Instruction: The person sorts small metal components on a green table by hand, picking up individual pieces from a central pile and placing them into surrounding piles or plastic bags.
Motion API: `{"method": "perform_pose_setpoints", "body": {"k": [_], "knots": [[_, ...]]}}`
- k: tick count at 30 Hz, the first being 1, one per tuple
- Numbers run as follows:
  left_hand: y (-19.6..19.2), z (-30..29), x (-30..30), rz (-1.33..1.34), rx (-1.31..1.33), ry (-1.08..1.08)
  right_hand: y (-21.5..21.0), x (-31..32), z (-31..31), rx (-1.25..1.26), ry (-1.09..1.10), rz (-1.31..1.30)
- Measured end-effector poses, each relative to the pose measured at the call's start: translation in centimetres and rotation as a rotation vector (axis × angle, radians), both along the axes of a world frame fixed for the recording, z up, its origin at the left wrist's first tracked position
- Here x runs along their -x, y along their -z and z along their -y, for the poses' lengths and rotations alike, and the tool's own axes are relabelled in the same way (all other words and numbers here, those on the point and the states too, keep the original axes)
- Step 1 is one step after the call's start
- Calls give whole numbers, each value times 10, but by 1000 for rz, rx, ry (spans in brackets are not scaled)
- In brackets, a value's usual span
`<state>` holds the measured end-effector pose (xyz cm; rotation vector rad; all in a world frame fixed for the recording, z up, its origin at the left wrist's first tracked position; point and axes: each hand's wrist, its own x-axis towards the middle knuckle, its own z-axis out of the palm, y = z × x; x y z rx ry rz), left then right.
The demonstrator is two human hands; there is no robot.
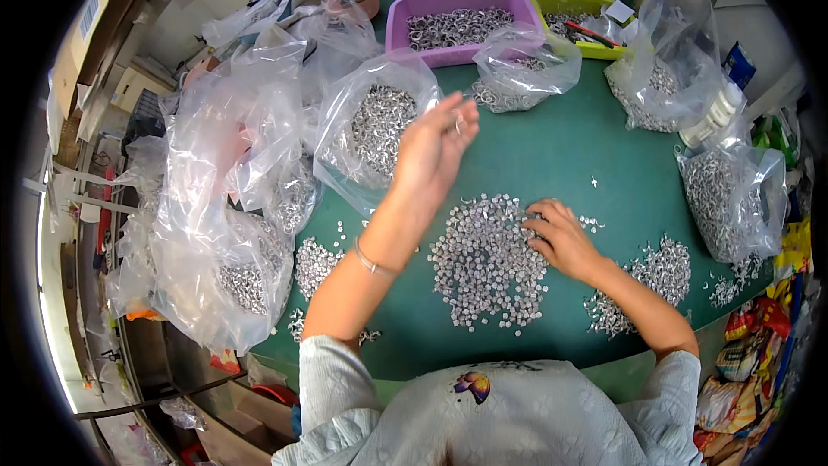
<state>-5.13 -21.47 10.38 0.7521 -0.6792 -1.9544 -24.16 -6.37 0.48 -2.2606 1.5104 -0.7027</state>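
My left hand (435,151) is raised over the table beside an open plastic bag of small silver metal pieces (382,125). Its fingers are bent together and slightly blurred, with a silver glint at one finger; what they hold, if anything, I cannot make out. A bangle circles that wrist. Lower and to the right, my right hand (562,237) rests on the table with its fingers apart. Its fingertips touch the right edge of a spread pile of small silver pieces (487,263). One loose metal piece (593,181) lies above that hand on the green table (526,155).
Along the back stand a purple bin (461,56) and a yellow-green bin (595,50), both with metal pieces. Filled plastic bags crowd the left (203,207) and right (720,198). More heaps lie by my right forearm (660,272) and left forearm (315,267).
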Motion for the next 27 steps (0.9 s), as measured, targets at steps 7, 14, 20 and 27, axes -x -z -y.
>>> {"method": "perform_pose_setpoints", "body": {"k": [7,14,20,27], "knots": [[27,-21,18,28,-52,76,-2,10,7,-68,41,-31],[84,-67,2,200,-188,171,1,2,9,40,96,-79],[92,-84,-3,233,-205,302,2,-2,15,59,110,-156],[94,-87,-5,195,-205,297,10,-9,14,86,111,-138]]}}
